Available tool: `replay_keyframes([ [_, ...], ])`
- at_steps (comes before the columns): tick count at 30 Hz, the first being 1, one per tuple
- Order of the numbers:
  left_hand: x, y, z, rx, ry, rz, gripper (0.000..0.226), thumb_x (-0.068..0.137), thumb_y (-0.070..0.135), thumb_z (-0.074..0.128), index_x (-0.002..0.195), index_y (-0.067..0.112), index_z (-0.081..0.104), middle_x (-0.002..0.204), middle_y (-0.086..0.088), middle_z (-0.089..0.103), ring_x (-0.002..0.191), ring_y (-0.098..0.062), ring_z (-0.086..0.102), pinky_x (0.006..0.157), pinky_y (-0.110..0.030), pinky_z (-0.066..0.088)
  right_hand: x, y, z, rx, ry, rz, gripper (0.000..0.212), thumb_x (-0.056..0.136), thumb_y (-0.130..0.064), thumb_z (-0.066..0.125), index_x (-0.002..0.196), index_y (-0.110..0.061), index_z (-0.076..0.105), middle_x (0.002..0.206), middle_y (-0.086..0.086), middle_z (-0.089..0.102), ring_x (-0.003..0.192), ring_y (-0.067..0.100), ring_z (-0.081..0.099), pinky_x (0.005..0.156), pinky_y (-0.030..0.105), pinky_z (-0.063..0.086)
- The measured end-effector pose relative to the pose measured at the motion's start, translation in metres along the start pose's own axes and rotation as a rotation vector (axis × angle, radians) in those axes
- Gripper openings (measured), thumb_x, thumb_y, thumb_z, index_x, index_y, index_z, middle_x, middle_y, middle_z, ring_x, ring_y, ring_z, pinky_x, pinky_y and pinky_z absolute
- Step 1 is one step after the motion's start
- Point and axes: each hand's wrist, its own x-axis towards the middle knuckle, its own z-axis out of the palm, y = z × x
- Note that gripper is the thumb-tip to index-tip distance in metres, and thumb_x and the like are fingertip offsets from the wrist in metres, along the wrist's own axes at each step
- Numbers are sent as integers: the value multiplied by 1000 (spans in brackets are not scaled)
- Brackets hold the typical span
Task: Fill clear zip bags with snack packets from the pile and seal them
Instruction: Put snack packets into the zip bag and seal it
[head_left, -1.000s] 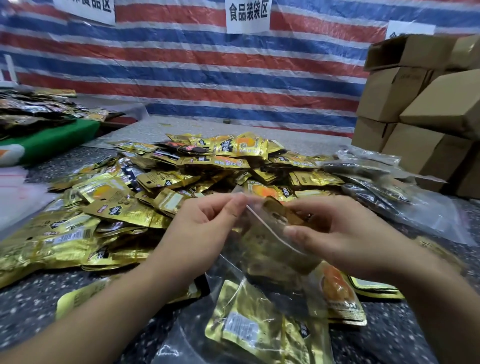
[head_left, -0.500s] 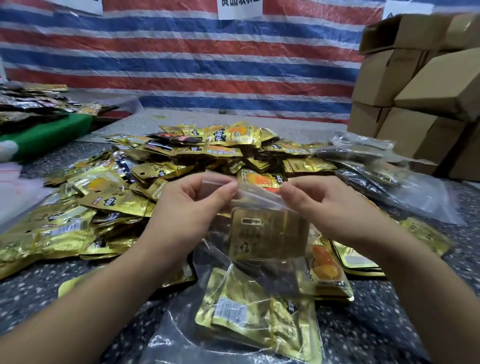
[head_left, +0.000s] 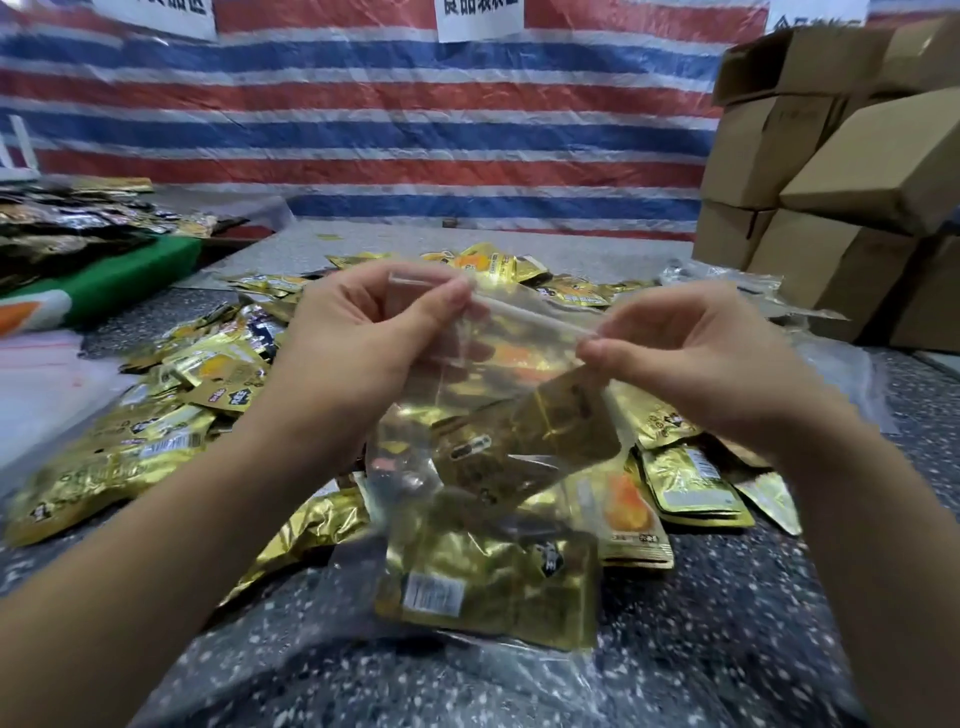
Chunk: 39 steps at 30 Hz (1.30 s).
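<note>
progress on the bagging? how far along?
Done: some filled bags lie by the boxes. In hand: left hand and right hand pinch the zip strip of a clear bag holding gold packets. Left: a big loose packet pile remains.

Single head view, close above the hands, facing forward and down; striped tarp wall (head_left: 415, 130) beyond

Your workspace, hung with a striped tarp

Beyond the grip you had a red, white and blue striped tarp (head_left: 363, 130) as the back wall, with white paper signs (head_left: 479, 18) fixed along its top. Right of the grip, brown cardboard boxes (head_left: 841, 197) stood stacked. Under the grip lay a dark speckled surface (head_left: 701, 623); far to its left sat a green board (head_left: 119, 280).
</note>
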Motion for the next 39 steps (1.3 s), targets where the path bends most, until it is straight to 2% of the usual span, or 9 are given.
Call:
replay_keyframes([
  [6, 7, -9, 1, 32, 39, -55, 12, 78, 21, 68, 86, 16, 75, 76, -5, 75, 63, -16, 71, 57, -32, 61, 7, 1, -5, -264, -108, 43, 17, 81, -12, 77, 79, -28, 74, 83, -13, 74, 80, 2, 70, 75, 25, 57],
  [10, 11, -23, 2, 10, 31, -191, 11, 77, 26, 68, 81, 18, 75, 79, -8, 74, 66, -19, 71, 57, -31, 60, 7, 16, 6, -171, -89, 129, 18, 83, -6, 75, 82, -24, 73, 85, -3, 76, 83, 16, 73, 80, 40, 59],
  [14, 5, -36, -4, 71, -25, -354, 26, 75, 37, 65, 79, 13, 73, 87, -10, 76, 71, -23, 74, 56, -28, 59, 4, 28, 15, -120, -79, 145, 17, 83, -4, 75, 80, -21, 76, 81, 3, 75, 78, 23, 71, 71, 35, 57],
  [19, 5, -39, -3, -123, -18, -376, 24, 78, 34, 61, 73, 16, 75, 83, -13, 75, 61, -22, 72, 47, -27, 54, 5, 26, 13, 380, 95, 219, 11, 70, -8, 78, 80, -13, 77, 75, 13, 74, 58, 20, 68, 54, 26, 55],
  [21, 5, -40, -1, -125, -34, -357, 28, 80, 37, 57, 71, 21, 77, 81, -12, 75, 61, -22, 72, 48, -28, 55, 5, 29, 14, 262, 129, 222, 13, 77, -1, 77, 79, -14, 74, 73, 7, 73, 54, 18, 66, 51, 26, 52],
  [24, 5, -46, 0, -74, -25, -327, 35, 82, 41, 52, 81, 15, 74, 82, -12, 75, 64, -24, 72, 50, -28, 55, 4, 28, 14, 69, 139, 174, 17, 82, -1, 75, 82, -18, 73, 79, 3, 75, 55, 18, 67, 52, 25, 53],
  [29, 10, -43, 0, -259, -18, -340, 46, 82, 46, 48, 100, 8, 65, 86, -11, 76, 59, -25, 71, 49, -31, 56, 5, 22, 15, 515, 211, 119, 18, 65, -26, 78, 83, -24, 76, 79, 13, 75, 50, 13, 62, 45, 22, 49],
  [35, 3, -48, -4, -9, -199, -427, 43, 83, 35, 64, 119, 13, 58, 101, -10, 76, 92, -28, 73, 77, -38, 61, 8, 35, 20, 307, 398, 192, 17, 79, -20, 74, 95, -21, 68, 81, 2, 76, 48, 9, 58, 44, 19, 47],
  [39, 1, -56, -1, -3, -130, -497, 29, 92, 23, 57, 111, 4, 67, 91, -14, 73, 74, -23, 67, 62, -31, 57, 9, 44, 22, -81, 441, 89, 26, 90, -7, 70, 89, -33, 68, 86, -13, 72, 70, 9, 69, 61, 20, 55],
])
